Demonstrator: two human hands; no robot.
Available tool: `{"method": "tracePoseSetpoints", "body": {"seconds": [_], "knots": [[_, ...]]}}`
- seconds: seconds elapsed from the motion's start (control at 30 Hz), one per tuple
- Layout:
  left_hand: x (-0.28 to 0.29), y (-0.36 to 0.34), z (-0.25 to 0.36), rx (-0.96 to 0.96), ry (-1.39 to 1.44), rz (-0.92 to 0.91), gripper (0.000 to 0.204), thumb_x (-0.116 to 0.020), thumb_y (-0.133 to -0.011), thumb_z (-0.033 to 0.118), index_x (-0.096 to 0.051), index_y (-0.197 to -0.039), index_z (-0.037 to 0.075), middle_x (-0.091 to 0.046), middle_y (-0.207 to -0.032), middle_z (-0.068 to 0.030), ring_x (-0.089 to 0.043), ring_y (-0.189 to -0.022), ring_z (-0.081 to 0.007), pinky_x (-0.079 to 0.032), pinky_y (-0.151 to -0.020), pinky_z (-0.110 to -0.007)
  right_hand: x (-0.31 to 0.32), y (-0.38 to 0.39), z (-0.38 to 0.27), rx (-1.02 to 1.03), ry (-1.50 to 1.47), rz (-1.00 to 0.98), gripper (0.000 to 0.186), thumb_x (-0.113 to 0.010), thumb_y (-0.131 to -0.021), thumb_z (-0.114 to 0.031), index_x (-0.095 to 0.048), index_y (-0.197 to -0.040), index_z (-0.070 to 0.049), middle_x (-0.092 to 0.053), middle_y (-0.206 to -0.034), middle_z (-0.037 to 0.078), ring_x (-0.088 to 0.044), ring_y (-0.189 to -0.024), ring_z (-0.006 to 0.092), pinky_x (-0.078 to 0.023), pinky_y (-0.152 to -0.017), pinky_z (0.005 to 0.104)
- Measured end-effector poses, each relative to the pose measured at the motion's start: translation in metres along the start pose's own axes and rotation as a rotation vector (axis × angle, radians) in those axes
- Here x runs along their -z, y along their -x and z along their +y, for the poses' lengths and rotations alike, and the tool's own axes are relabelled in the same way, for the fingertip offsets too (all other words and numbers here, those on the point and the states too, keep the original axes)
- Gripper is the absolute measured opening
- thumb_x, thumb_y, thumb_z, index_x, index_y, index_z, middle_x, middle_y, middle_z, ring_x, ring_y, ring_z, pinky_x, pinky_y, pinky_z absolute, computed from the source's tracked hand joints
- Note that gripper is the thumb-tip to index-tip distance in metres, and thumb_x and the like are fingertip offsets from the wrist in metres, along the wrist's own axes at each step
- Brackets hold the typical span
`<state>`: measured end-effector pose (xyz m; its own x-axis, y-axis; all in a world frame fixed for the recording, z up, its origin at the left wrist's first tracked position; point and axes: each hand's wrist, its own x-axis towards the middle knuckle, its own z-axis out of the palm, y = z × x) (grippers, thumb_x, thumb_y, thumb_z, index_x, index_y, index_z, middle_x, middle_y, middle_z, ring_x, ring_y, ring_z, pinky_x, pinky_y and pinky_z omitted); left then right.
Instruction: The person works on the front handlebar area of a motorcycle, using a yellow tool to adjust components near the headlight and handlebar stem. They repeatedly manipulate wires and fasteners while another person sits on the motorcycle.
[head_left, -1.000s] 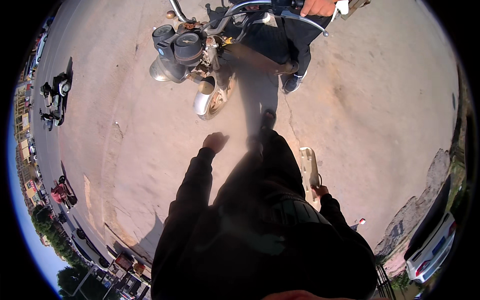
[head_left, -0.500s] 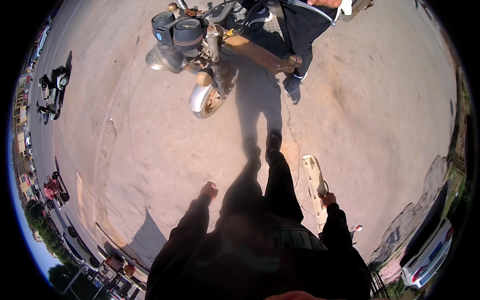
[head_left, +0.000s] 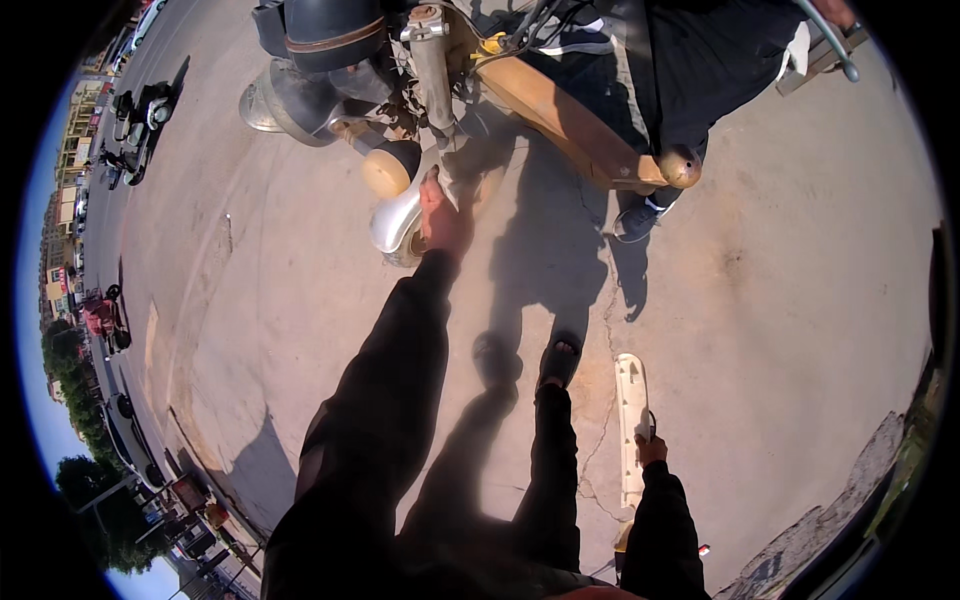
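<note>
My left hand (head_left: 446, 215) reaches forward with its fingers stretched out, holding nothing that I can see. In this view it overlaps the metal front fork (head_left: 432, 75) and silver front fender (head_left: 397, 222) of a worn motor vehicle; whether it touches them I cannot tell. Just left of the hand is a round amber turn signal (head_left: 388, 172). Low at my right side, my right hand (head_left: 652, 449) is closed on a long, narrow cream-coloured piece (head_left: 631, 420) with recesses along it. A thin dark loop shows beside those fingers.
A person in dark trousers (head_left: 705, 70) sits on the vehicle, behind its brown-orange front panel (head_left: 565, 115). Cracked concrete (head_left: 780, 330) lies underfoot. Parked scooters (head_left: 140, 130) and a red vehicle (head_left: 103, 315) stand off to the left, and broken paving (head_left: 840, 510) borders the right.
I have come closer to the vehicle, which looks larger. My left hand has gone from a closed hand at my side to reaching out at its front. The right hand keeps the cream-coloured piece.
</note>
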<state>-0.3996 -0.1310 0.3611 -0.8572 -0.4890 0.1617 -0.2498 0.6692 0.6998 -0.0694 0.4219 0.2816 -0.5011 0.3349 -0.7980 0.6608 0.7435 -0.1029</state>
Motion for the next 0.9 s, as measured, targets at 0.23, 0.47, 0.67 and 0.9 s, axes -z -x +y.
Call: {"method": "tracePoseSetpoints", "body": {"seconds": [0.23, 0.47, 0.67, 0.9], "knots": [[-0.066, -0.070, -0.073, 0.084, 0.324, 0.107, 0.047, -0.070, -0.092, 0.038, -0.056, -0.112, -0.002, -0.063, -0.079, -0.0076, -0.056, -0.068, -0.0160, -0.048, -0.067, -0.030, -0.100, -0.187, 0.046, 0.110, -0.015, 0.002, 0.053, -0.075, -0.076, -0.045, -0.071, -0.096, 0.004, -0.072, -0.087, 0.023, -0.071, -0.084, 0.0358, -0.055, -0.073, 0.0455], [-0.085, -0.093, -0.077, -0.009, 0.600, 0.179, 0.027, -0.072, -0.092, 0.022, -0.064, -0.100, -0.003, -0.065, -0.082, -0.0003, -0.053, -0.070, -0.0077, -0.047, -0.067, -0.026, -0.140, -0.279, 0.048, 0.069, -0.208, -0.112, 0.049, -0.074, -0.080, -0.040, -0.071, -0.098, 0.005, -0.072, -0.082, 0.017, -0.071, -0.076, 0.0281, -0.055, -0.065, 0.0418], [-0.098, -0.107, -0.095, -0.028, 0.504, 0.295, 0.032, -0.079, -0.084, 0.026, -0.066, -0.077, -0.002, -0.060, -0.061, -0.0008, -0.049, -0.057, -0.0087, -0.045, -0.057, -0.031, -0.177, -0.329, 0.075, 0.109, -0.221, -0.327, 0.059, -0.073, -0.085, -0.046, -0.067, -0.118, 0.002, -0.072, -0.108, 0.013, -0.067, -0.100, 0.0235, -0.051, -0.087, 0.0384], [-0.090, -0.109, -0.109, 0.026, 0.508, 0.243, 0.030, -0.074, -0.084, 0.019, -0.058, -0.063, 0.004, -0.056, -0.054, -0.0025, -0.050, -0.045, -0.0100, -0.039, -0.045, -0.029, -0.286, -0.370, 0.152, 0.071, -0.298, -0.411, 0.065, -0.070, -0.084, -0.051, -0.064, -0.122, 0.001, -0.069, -0.117, 0.019, -0.064, -0.111, 0.0303, -0.049, -0.093, 0.0406]]}}
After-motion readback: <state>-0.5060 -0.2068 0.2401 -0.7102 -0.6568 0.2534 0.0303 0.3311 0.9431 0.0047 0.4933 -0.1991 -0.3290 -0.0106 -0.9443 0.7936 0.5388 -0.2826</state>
